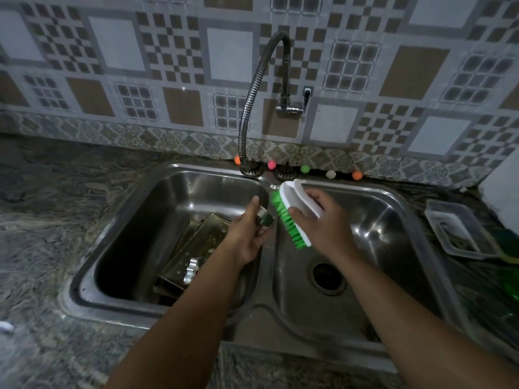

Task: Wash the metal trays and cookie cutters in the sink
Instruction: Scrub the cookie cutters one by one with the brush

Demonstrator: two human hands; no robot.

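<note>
Left hand [247,234] curled around a small metal cookie cutter [265,220], thumb up, above the divider of the double sink [269,313]. Right hand [323,220] closed over the white back of a scrub brush [292,217], green bristles turned toward the cutter, just beside it but maybe not yet touching. Down in the left basin, leaning metal trays [193,242] with pale specks, and a second cutter [191,270] resting on them. Faucet [258,108] hanging over the sink's back rim, no running water visible. On the worktop [42,220] at right, a clear plastic container [455,228] and a green sponge [505,242].

Risks, as a judgement only: small wet cutter held mostly by fingertips, so a strong brush stroke could push it out and drop it into the basin. Thin metal edge near the palm, possible to scratch skin. Bristles may miss inner corners, leaving residue.
</note>
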